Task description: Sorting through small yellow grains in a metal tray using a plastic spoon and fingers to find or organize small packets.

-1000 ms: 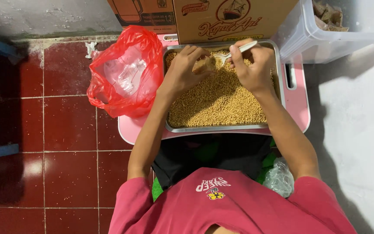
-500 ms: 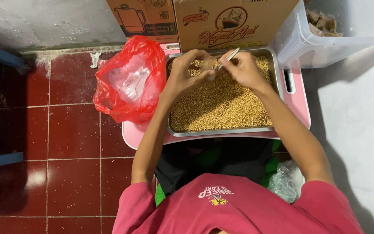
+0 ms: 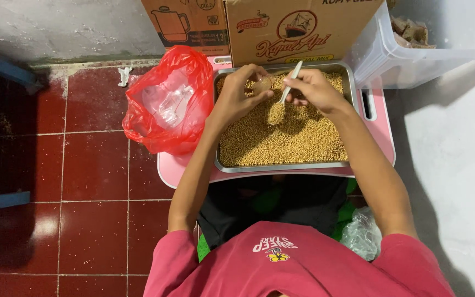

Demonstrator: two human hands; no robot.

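We've got the right hand (image 3: pixel 314 88) pinched round the handle of a small white spoon (image 3: pixel 284 98), its bowl heaped w/ yellow-brown grains. The left hand (image 3: pixel 240 91) is closed narrow on a small clear pouch (image 3: pixel 261 84), fingers curled round it, mouth held beside the spoon handle. Both sit over the far half of the steel tray (image 3: pixel 349 82) of grains, which rests on a pink low table (image 3: pixel 383 137)

To do this step well, in our view: keep the pouch mouth pinched open & low over the tray so spills drop back in; level the spoon while lifting, then tip it slowly at the mouth, not above it. Don't overfill the scoop

The spoon's long axis runs diagonal: handle tip up & to the right toward the cardboard box (image 3: pixel 303 27), bowl down & to the left, near the grain surface; whether it touches we can't tell. The pouch is too small to read which way its mouth faces exactly

A red plastic bag (image 3: pixel 160 110) w/ clear pouches inside lies just left of the tray
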